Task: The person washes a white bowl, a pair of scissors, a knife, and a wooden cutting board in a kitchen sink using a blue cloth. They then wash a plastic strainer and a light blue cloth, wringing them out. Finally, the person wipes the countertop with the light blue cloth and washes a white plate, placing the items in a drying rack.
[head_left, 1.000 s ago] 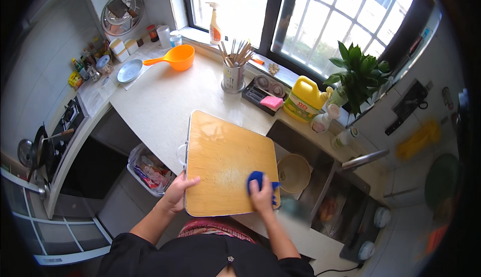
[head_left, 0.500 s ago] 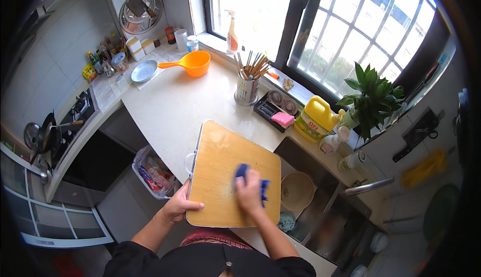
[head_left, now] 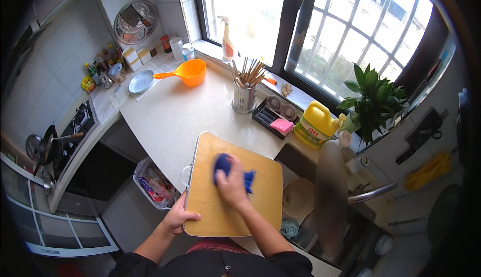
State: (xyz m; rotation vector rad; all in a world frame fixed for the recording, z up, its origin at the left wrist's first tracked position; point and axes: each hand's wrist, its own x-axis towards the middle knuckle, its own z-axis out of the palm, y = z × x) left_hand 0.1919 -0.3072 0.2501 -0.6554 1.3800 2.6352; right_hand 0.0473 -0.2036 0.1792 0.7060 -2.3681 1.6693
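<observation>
A wooden cutting board (head_left: 260,187) with a pale metal rim is held over the counter's near edge, beside the sink. My left hand (head_left: 179,217) grips its lower left edge, thumb on top and the other fingers hidden beneath. A loop handle (head_left: 186,176) sticks out from the board's left side. My right hand (head_left: 231,183) presses a dark blue cloth (head_left: 220,165) flat on the board's upper middle. The cloth's loose end lies to the right of the fingers.
At right is the sink with a tan basin (head_left: 298,198) and a faucet (head_left: 373,193). Behind stand a chopstick holder (head_left: 244,99), a pink sponge (head_left: 282,126) and a yellow jug (head_left: 314,126). An orange ladle (head_left: 192,72) lies farther back. A lined trash bin (head_left: 153,187) is below left.
My right hand has slid the cloth up and left across the board. The board sits slightly lower in view, with my left hand still gripping its edge.
</observation>
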